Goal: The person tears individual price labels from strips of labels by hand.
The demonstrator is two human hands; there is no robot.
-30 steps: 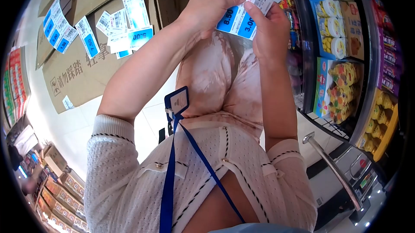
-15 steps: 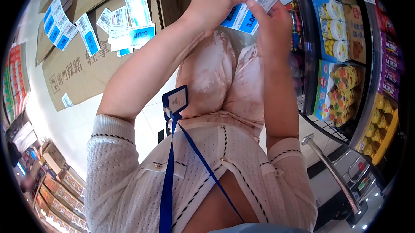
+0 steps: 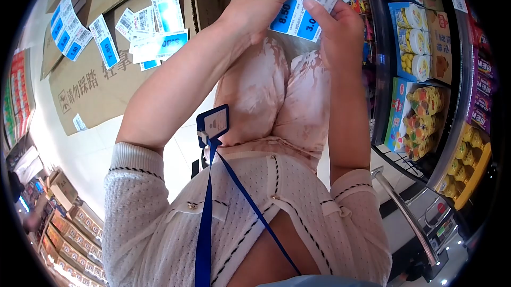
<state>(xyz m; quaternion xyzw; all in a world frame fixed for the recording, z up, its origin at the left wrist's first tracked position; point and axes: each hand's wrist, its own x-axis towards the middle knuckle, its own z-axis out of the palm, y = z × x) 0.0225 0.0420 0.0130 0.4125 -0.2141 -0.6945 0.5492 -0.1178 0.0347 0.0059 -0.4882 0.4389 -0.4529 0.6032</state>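
Note:
A sheet of joined price labels (image 3: 301, 23), white with blue price bands reading 8.50 and 3.0, is held up at the top centre over my lap. My left hand (image 3: 261, 0) grips its left side, thumb pressed across the front. On the right side my right hand (image 3: 341, 30) pinches it, thumb on the face and fingers behind. Fingers behind the labels are partly hidden. On the cardboard box to the left lie a curled label strip (image 3: 68, 26), a 7.50 label (image 3: 105, 42), a long label strip (image 3: 165, 2) and an upside-down label (image 3: 159, 46) among other labels.
The large cardboard box (image 3: 80, 92) fills the upper left. At right stand shelves with boxed jars (image 3: 415, 39), netted yellow candies (image 3: 425, 119) and purple packets (image 3: 481, 92). A metal rail (image 3: 407, 215) runs below them. A blue lanyard with a badge (image 3: 214, 124) hangs before me.
The label sheet has tilted slightly in my hands, and the grey piece behind its right end shows less. My right hand has shifted a little downward and to the right.

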